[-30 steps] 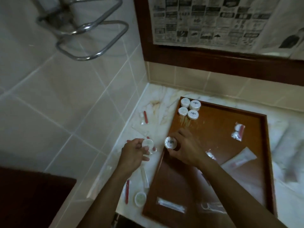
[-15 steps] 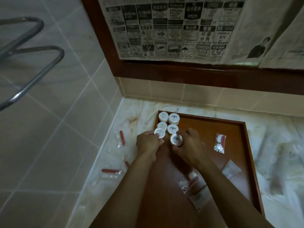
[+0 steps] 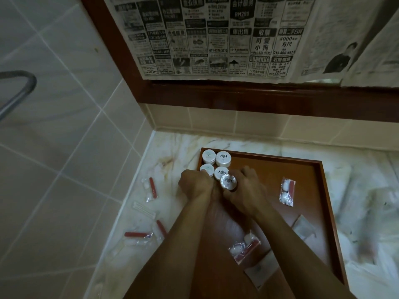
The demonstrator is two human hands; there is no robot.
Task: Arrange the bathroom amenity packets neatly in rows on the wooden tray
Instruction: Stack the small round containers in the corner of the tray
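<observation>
My right hand (image 3: pixel 246 190) grips a round white packet (image 3: pixel 228 181), fingers curled round it, just in front of four like packets (image 3: pixel 223 158) standing two by two in the far-left corner of the wooden tray (image 3: pixel 323 203). My left hand (image 3: pixel 195 186) is curled at the tray's left edge; whether it holds anything I cannot tell. Clear sachets (image 3: pixel 287 191) lie loose on the tray, others (image 3: pixel 151 189) on the marble counter (image 3: pixel 172 147).

Right hand (image 3: pixel 244 190) grips round white packet (image 3: pixel 228 181) over wooden tray (image 3: pixel 323 190); left hand (image 3: pixel 195 184) curled alongside.
</observation>
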